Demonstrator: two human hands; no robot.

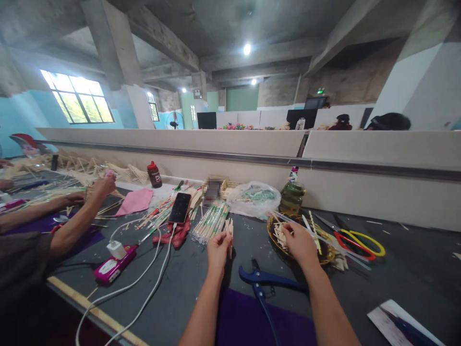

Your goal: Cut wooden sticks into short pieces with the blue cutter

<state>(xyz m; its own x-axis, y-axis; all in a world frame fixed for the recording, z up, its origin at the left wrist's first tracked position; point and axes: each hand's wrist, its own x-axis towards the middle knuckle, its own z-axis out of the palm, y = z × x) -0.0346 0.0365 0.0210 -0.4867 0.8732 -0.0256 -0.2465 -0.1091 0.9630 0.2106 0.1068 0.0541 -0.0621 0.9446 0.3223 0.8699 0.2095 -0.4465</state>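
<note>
Dark tabletop [414, 269], left hand [218, 250] pinching slim wooden sticks [229, 225], woven basket [274, 243]

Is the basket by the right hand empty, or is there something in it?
Not empty: short pale sticks lie inside the basket, next to the right hand. How deep they go, I cannot tell.

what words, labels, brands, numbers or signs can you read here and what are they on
Nothing reads clearly:
Red-capped bottle: white marking, too blurred
Lit green sign in the background: too small
Wrapped sticks: green marks, too blurred to tell any wording
Pink power strip: white patch, nothing legible
</note>
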